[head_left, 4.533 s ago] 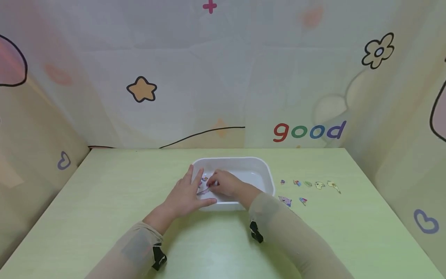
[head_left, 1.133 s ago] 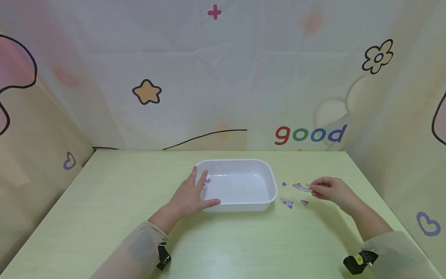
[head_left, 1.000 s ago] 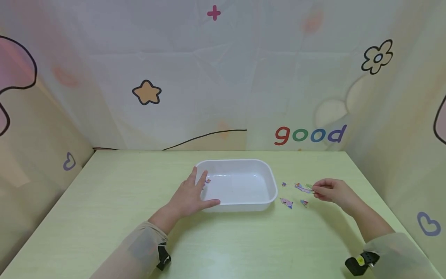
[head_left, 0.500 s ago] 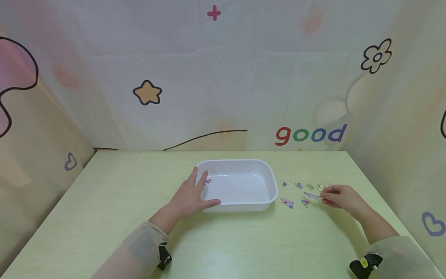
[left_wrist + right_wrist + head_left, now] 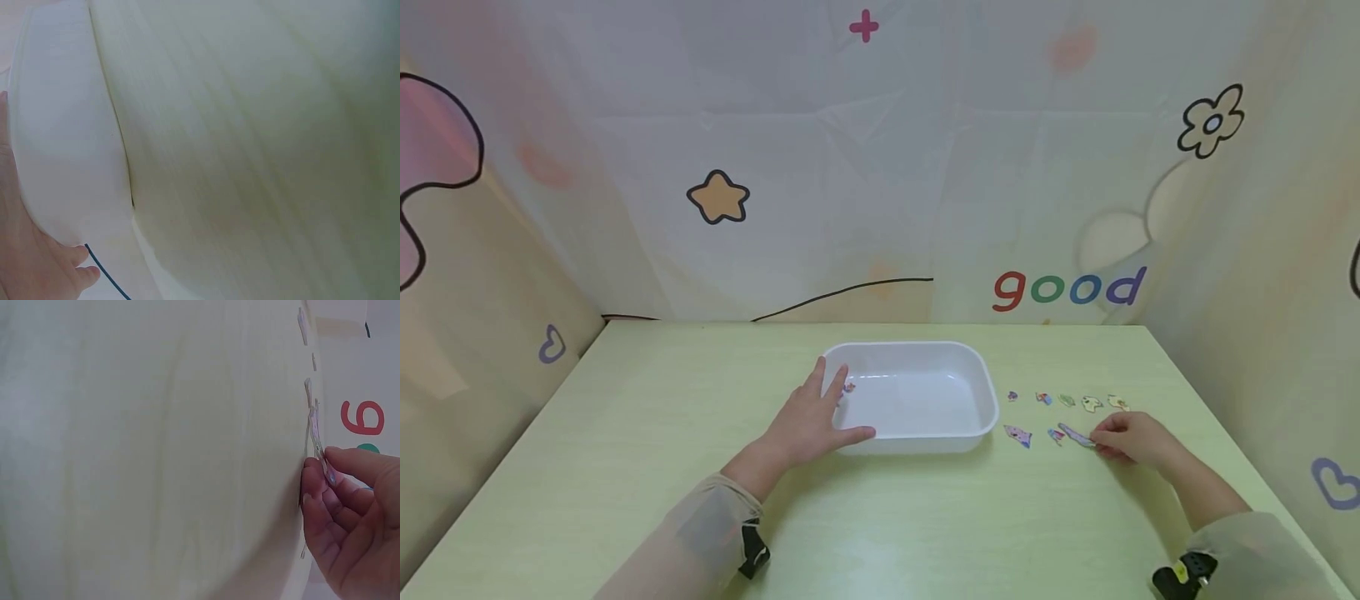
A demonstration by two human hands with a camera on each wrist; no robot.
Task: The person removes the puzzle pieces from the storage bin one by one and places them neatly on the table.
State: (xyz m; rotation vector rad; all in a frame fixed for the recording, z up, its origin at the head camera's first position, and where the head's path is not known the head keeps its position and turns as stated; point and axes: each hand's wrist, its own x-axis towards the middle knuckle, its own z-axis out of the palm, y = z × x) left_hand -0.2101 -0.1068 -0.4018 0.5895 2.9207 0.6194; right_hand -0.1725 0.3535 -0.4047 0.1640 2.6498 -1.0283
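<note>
My right hand [image 5: 1138,439] pinches one end of a slender purple sticker [image 5: 1077,435] between thumb and fingertips, low over the table at the right. In the right wrist view the purple sticker [image 5: 315,428] has a clear, shiny edge. Just left of it lies a small red and blue sticker [image 5: 1056,436], then a pink-purple one [image 5: 1018,436]. My left hand [image 5: 801,429] rests on the left end of the white tray [image 5: 925,446], fingers spread and thumb along the near rim. Small colourful stickers [image 5: 848,387] lie inside the tray, partly hidden by these fingers.
A row of several small stickers lies behind my right hand, among them a green one [image 5: 1067,401], a pale yellow one [image 5: 1092,403] and another yellowish one [image 5: 1117,402]. A printed cloth [image 5: 850,208] closes off the table's [image 5: 662,433] back and sides.
My right hand has left the tray with the purple sticker and carried it right, then down and nearer, beside the red and blue one. My left hand has stayed on the tray.
</note>
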